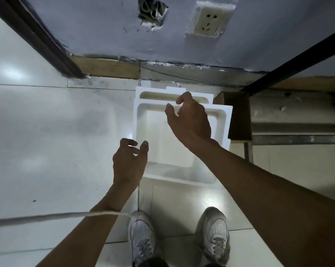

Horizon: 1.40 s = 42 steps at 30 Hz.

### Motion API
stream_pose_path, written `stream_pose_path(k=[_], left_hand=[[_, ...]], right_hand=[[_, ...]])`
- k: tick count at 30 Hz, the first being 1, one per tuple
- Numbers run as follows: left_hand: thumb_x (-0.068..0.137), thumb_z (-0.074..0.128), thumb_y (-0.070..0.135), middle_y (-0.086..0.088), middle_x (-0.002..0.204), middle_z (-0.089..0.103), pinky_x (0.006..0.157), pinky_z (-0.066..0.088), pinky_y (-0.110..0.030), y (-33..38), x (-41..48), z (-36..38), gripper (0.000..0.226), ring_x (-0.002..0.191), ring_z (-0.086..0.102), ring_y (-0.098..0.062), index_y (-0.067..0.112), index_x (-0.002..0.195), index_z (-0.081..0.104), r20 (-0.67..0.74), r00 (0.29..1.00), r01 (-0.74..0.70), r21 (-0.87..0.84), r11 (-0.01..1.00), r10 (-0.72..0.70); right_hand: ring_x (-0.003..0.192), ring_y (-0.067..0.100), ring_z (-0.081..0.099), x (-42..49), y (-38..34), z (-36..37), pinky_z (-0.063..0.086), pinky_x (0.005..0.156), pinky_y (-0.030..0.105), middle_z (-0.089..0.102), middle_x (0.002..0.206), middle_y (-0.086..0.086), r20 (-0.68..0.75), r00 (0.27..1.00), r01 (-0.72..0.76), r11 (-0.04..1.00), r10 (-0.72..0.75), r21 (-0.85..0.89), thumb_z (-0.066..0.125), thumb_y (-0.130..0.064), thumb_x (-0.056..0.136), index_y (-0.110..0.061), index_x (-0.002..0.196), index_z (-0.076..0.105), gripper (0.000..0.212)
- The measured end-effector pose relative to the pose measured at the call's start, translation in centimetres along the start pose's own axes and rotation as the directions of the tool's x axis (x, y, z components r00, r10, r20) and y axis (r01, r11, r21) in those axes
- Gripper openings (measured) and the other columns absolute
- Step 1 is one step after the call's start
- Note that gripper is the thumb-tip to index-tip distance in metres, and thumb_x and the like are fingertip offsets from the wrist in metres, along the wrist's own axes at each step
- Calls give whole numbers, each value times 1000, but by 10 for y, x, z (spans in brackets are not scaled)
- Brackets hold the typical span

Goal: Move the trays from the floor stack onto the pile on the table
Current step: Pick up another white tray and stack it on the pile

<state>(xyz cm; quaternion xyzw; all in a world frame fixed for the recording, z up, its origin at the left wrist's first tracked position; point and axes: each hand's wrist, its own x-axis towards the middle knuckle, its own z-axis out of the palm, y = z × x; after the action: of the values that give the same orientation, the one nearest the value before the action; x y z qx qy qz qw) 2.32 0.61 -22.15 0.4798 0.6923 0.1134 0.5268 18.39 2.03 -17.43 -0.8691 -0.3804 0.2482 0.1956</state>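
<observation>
A stack of white foam trays lies on the tiled floor against the wall, the layers shifted so that the far tray and a near one stick out. My left hand hovers over the stack's near left corner, fingers loosely curled and holding nothing. My right hand is above the top tray's far rim, thumb and fingers spread apart, gripping nothing. The table's top and its pile are out of view.
A brown cardboard box stands right of the stack, by a black table leg. A grey wall with a socket is behind. A white cord crosses my left forearm. My shoes stand near the stack.
</observation>
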Motion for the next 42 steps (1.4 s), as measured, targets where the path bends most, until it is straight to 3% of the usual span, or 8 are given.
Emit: stream_pose_path(k=[7, 12, 19, 22, 25, 30, 34, 42], left_hand=[[77, 61, 48, -8, 103, 63, 77, 60, -48, -28, 11, 38, 49, 86, 69, -30, 15, 110, 45, 78, 955, 279, 98, 955, -287], [83, 66, 33, -13, 113, 58, 64, 62, -44, -47, 16, 63, 49, 69, 63, -25, 8, 113, 36, 25, 872, 487, 39, 872, -488], [78, 75, 26, -12, 133, 37, 67, 60, -49, -62, 25, 79, 66, 114, 50, -35, 18, 123, 26, 103, 664, 723, -343, 600, -741], [87, 68, 16, -15, 132, 45, 81, 59, -50, -67, 23, 81, 65, 113, 54, -34, 9, 139, 30, 255, 629, 747, -461, 479, -734], [88, 60, 7, -25, 122, 57, 69, 61, -42, -72, 19, 81, 35, 103, 63, -37, 2, 121, 52, 351, 637, 749, -493, 443, -687], [87, 51, -2, -26, 113, 65, 69, 60, -37, -71, 11, 77, 33, 96, 68, -36, -6, 118, 59, 330, 652, 732, -511, 452, -683], [89, 44, -1, -21, 90, 61, 67, 59, -41, -56, 3, 69, 17, 81, 64, -33, 0, 99, 58, 315, 660, 724, -511, 464, -682], [88, 39, 3, -18, 81, 64, 61, 56, -38, -24, -3, 43, 19, 73, 63, -28, 2, 92, 58, 295, 692, 699, -504, 508, -659]], right_hand=[[99, 24, 54, 25, 31, 30, 50, 75, 39, 60, 99, 0, -14, 988, 148, 982, -151, -117, 55, -36, 92, -15, 105, 54, 25], [105, 27, 51, 47, 44, 40, 40, 87, 39, 58, 109, 5, -47, 961, 247, 925, -271, -289, 53, -34, 89, -13, 104, 57, 26], [106, 26, 53, 63, 63, 47, 30, 92, 39, 57, 111, 3, -18, 941, 301, 860, -338, -411, 52, -37, 88, -16, 113, 56, 33], [108, 24, 54, 64, 68, 49, 26, 98, 40, 59, 115, 2, 18, 934, 328, 837, -357, -437, 50, -37, 92, -18, 119, 56, 34], [109, 26, 55, 64, 72, 52, 24, 99, 41, 62, 115, 3, 21, 921, 347, 798, -388, -492, 49, -26, 95, -18, 122, 57, 30], [101, 28, 57, 66, 72, 46, 28, 92, 39, 64, 108, 6, 0, 917, 341, 782, -399, -523, 47, -14, 97, -18, 118, 59, 24], [105, 33, 54, 68, 62, 36, 30, 85, 38, 61, 111, 10, 39, 921, 350, 778, -388, -522, 46, -9, 98, -18, 121, 59, 28], [104, 33, 54, 72, 19, 8, 22, 78, 35, 61, 103, 8, 13, 926, 332, 799, -377, -502, 50, -7, 94, -22, 98, 62, 19]])
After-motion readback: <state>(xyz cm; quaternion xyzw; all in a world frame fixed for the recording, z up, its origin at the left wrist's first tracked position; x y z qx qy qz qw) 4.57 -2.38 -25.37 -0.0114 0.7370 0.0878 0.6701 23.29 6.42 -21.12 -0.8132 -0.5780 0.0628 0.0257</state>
